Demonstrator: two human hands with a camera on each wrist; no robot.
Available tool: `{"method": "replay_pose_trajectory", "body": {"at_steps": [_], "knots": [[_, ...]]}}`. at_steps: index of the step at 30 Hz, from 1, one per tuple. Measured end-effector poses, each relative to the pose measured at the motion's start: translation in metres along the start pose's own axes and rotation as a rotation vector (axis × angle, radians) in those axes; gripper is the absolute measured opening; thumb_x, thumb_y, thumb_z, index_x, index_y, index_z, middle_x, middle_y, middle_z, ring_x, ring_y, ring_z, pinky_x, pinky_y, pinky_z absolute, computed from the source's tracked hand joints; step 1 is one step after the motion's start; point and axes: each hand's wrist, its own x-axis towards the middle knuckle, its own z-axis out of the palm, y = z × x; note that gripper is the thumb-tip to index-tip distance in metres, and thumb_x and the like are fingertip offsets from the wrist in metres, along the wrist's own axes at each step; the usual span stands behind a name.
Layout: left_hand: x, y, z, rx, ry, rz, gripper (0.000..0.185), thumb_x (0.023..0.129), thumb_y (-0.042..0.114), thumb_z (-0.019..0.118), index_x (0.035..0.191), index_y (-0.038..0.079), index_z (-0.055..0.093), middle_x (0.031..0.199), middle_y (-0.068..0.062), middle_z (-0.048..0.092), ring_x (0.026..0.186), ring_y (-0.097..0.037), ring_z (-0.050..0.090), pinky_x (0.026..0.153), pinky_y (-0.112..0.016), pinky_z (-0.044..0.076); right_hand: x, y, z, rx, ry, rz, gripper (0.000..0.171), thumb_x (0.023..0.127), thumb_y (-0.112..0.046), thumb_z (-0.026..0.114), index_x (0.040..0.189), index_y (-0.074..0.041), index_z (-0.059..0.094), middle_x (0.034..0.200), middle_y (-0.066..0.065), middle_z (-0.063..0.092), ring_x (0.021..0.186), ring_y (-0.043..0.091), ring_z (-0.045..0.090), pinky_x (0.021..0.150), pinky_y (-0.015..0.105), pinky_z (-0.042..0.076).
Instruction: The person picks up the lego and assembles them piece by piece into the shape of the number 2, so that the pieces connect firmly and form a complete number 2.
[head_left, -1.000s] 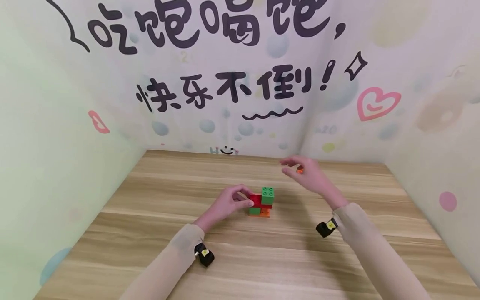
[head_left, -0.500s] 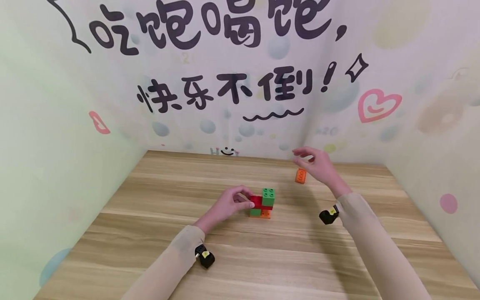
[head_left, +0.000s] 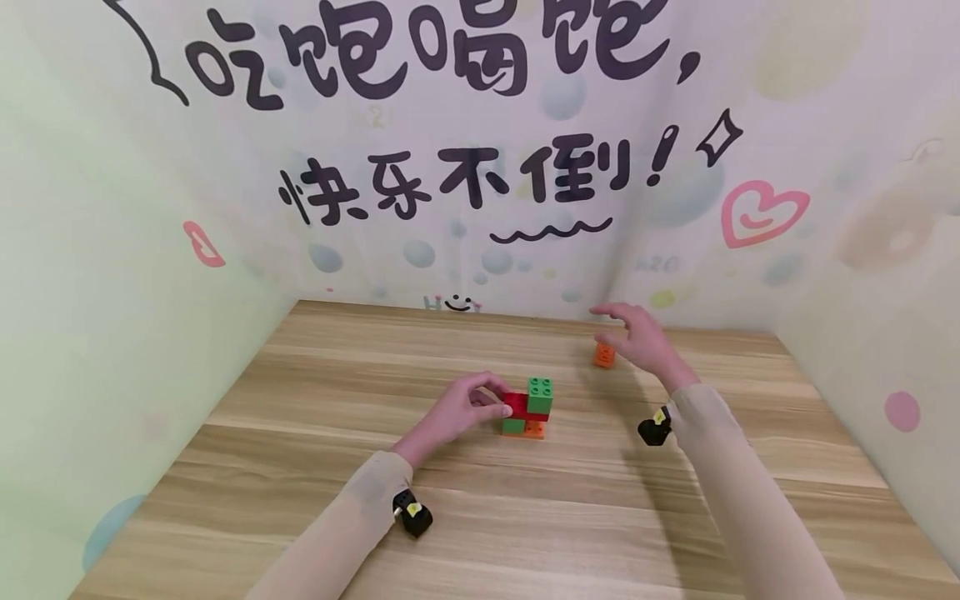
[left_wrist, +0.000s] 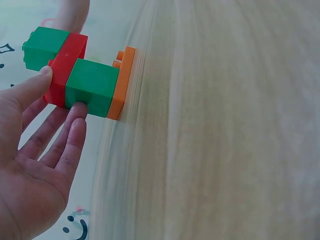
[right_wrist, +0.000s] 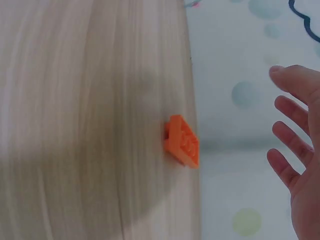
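Note:
On the table stands a small stack of toy building bricks: a flat orange brick [left_wrist: 124, 82] at the bottom, a green brick [left_wrist: 94, 85] on it, a red brick [left_wrist: 66, 65] across that, and another green brick [head_left: 540, 394] on top at the right. My left hand [head_left: 457, 410] pinches the red brick's left end between thumb and fingers; other fingertips touch the lower green brick. A loose orange brick [right_wrist: 181, 141] lies near the table's back edge. My right hand [head_left: 643, 342] hovers above and beside it, fingers spread, holding nothing.
The wood-grain table [head_left: 480, 517] meets a printed back wall [head_left: 480, 275] just behind the loose brick. Side walls rise at left and right. A small black camera [head_left: 412, 513] sits on the left wrist and another camera [head_left: 656, 427] on the right.
My right hand has moved right, away from the stack, uncovering the loose orange brick; its thumb and fingers now spread wider. The left hand keeps its hold on the stack.

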Motion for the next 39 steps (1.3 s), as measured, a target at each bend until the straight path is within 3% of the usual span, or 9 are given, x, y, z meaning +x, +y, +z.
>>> {"method": "replay_pose_trajectory", "body": {"at_steps": [6,16,21,26,33,39], "knots": [[-0.001,0.002,0.0,0.001,-0.001,-0.007,0.026,0.089,0.02,0.075,0.113,0.014,0.068,0.115,-0.008,0.069,0.089,-0.016,0.068,0.076,-0.027,0.055,-0.003,0.017,0.01,-0.044,-0.037,-0.049,0.043,0.093,-0.008,0.065,0.134,-0.001,0.057,0.139,0.021,0.057,0.133,0.042,0.047,0.112,0.061,0.033],[-0.004,0.009,0.002,0.011,-0.008,-0.016,0.027,0.09,0.019,0.074,0.115,0.013,0.068,0.119,-0.007,0.067,0.094,-0.016,0.068,0.08,-0.028,0.056,-0.017,0.035,0.024,-0.032,-0.057,-0.022,0.041,0.09,0.001,0.062,0.13,0.002,0.059,0.139,0.028,0.054,0.133,0.048,0.045,0.111,0.064,0.034],[-0.004,0.008,0.002,0.004,-0.007,-0.014,0.026,0.09,0.018,0.074,0.115,0.012,0.068,0.119,-0.008,0.068,0.093,-0.016,0.068,0.08,-0.028,0.056,-0.02,0.037,0.026,-0.018,-0.08,0.016,0.042,0.091,-0.001,0.064,0.133,0.0,0.058,0.144,0.028,0.05,0.137,0.048,0.041,0.113,0.065,0.03],[-0.003,0.007,0.002,0.005,-0.004,-0.024,0.026,0.089,0.018,0.074,0.114,0.014,0.068,0.118,-0.008,0.068,0.092,-0.015,0.068,0.079,-0.028,0.056,-0.021,0.037,0.03,-0.029,-0.111,0.006,0.041,0.091,-0.001,0.064,0.131,0.002,0.058,0.139,0.028,0.054,0.13,0.048,0.047,0.111,0.066,0.032],[-0.003,0.006,0.002,0.02,0.003,-0.016,0.026,0.09,0.019,0.073,0.115,0.014,0.067,0.118,-0.007,0.067,0.093,-0.016,0.068,0.081,-0.028,0.056,-0.022,0.035,0.033,-0.074,-0.15,0.002,0.041,0.091,-0.003,0.063,0.131,0.005,0.058,0.145,0.031,0.046,0.135,0.053,0.039,0.114,0.067,0.026],[-0.003,0.005,0.002,0.02,0.007,-0.011,0.026,0.09,0.018,0.073,0.115,0.014,0.067,0.118,-0.008,0.067,0.093,-0.017,0.068,0.08,-0.028,0.056,-0.024,0.029,0.036,-0.084,-0.179,0.0,0.042,0.09,-0.005,0.065,0.13,0.003,0.059,0.142,0.029,0.05,0.133,0.052,0.042,0.112,0.067,0.029]]}}
